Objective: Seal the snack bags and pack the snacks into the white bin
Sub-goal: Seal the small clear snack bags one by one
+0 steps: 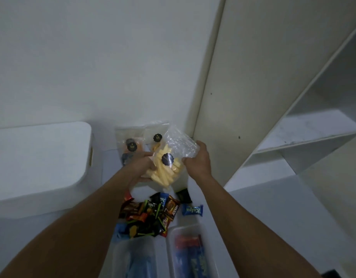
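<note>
A clear snack bag (169, 159) of pale yellow sticks with a dark round sticker is held up over the table. My left hand (140, 167) grips its lower left side, fingers curled under it. My right hand (199, 157) pinches the bag's crumpled clear top at the right. Two more clear snack bags lean against the wall behind: one (130, 146) with dark and orange snacks, another (156, 137) with yellow pieces. The white bin (40, 157) stands at the left.
A heap of wrapped sweets and bars (151, 215) lies in front of me, with a blue wrapped candy (192, 210) beside it. Two translucent tubs, one (136, 257) and the other (190, 251), sit near the bottom edge. A white shelf unit (293, 141) rises at the right.
</note>
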### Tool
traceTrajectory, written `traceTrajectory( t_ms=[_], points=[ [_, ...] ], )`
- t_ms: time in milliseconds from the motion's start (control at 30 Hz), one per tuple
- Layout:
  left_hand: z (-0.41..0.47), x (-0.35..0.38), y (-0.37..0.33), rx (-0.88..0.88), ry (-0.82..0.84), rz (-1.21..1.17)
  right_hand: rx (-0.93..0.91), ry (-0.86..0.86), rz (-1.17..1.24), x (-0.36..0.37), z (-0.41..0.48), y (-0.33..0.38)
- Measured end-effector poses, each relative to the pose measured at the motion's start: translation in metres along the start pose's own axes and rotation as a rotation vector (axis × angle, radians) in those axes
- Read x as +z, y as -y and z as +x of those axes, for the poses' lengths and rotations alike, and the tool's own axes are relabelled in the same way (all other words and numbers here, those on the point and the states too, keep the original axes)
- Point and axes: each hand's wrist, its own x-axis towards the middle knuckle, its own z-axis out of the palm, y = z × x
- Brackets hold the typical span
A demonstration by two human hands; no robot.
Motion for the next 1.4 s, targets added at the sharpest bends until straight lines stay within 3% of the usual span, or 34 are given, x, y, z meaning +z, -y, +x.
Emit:
traceTrajectory(
  t_ms=[167, 367, 500, 833, 1033, 1400],
  points=[
    [-0.056, -0.023, -0.029, 0.084, 0.022, 0.165, -0.092, 0.083, 0.146, -0.006, -0.024, 0.053],
    [-0.124, -0.049, -0.068, 0.291, 0.016, -0.025, -0.215, 0.168, 0.176, -0.006, -0.059, 0.124],
    [-0.153, -0.074, -0.088, 0.434, -0.105, -0.056, -0.280, 0.269, 0.224, -0.011, -0.083, 0.171],
    [-0.225, -0.096, -0.146, 0.691, -0.185, -0.172, -0.502, 0.360, 0.165, -0.029, -0.117, 0.257],
    [-0.242, -0.103, -0.171, 0.771, -0.173, -0.180, -0.612, 0.331, 0.142, -0.042, -0.121, 0.291],
    [-0.247, -0.097, -0.186, 0.807, -0.210, -0.237, -0.616, 0.383, 0.092, -0.049, -0.119, 0.300]
  ],
)
